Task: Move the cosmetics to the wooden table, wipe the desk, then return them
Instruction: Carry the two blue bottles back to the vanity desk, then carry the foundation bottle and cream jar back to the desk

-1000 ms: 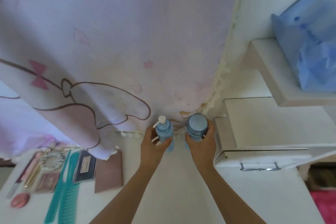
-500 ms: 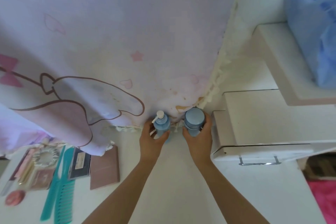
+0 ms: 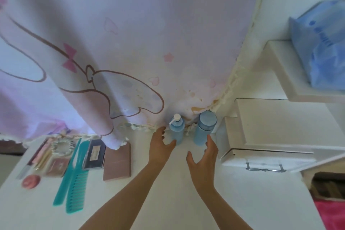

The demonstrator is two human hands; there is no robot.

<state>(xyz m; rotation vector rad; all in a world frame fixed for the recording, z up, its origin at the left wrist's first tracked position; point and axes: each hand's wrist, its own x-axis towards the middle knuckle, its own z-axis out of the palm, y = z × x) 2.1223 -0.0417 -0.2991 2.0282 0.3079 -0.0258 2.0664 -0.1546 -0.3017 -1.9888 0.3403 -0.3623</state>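
Two light blue cosmetic bottles stand upright at the back of the white desk (image 3: 168, 188), against a hanging curtain. The pump bottle (image 3: 177, 130) has a white pump head; the capped bottle (image 3: 204, 129) stands just right of it. My left hand (image 3: 160, 145) is open just left of and below the pump bottle, fingers spread, thumb close to its base. My right hand (image 3: 204, 157) is open below the capped bottle, a small gap between fingertips and bottle. Neither hand holds anything.
At the desk's left lie two teal combs (image 3: 73, 175), a brown palette (image 3: 117, 162), a dark palette (image 3: 94, 155), a scrunchie (image 3: 64, 145) and a pink compact (image 3: 30, 181). The pink cartoon curtain (image 3: 130, 43) drapes over them. A white drawer unit (image 3: 270, 136) stands right, a blue bag (image 3: 321, 43) on the shelf above.
Both hands were wrapped around the bottles. They have let go and drawn back toward me, fingers now spread. The two bottles stay standing at the curtain.
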